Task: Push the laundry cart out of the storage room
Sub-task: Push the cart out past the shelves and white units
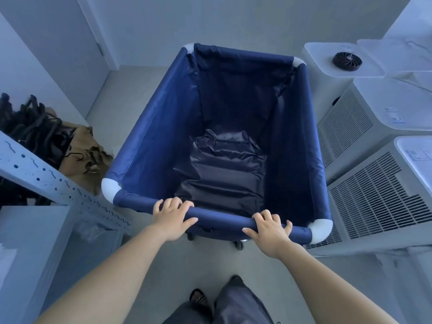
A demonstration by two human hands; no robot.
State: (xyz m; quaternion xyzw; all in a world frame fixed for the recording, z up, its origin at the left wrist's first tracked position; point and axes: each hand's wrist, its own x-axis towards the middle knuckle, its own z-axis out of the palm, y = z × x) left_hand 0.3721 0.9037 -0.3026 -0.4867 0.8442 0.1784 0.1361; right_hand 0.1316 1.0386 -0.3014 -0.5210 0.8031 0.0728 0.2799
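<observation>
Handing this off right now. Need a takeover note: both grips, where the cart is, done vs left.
Left grip: curled over the near rail, holding it.
Right grip: same rail, further right, holding it.
Laundry cart: standing between a metal shelf on the left and white vented units on the right, wall ahead.
Done: both grips on.
Left: push it out. No open doorway is in view, so it likely needs turning.

White vented units [374, 183] right, black fan [347, 61] atop one; perforated shelf [46, 174], hangers [30, 127] left.
</observation>
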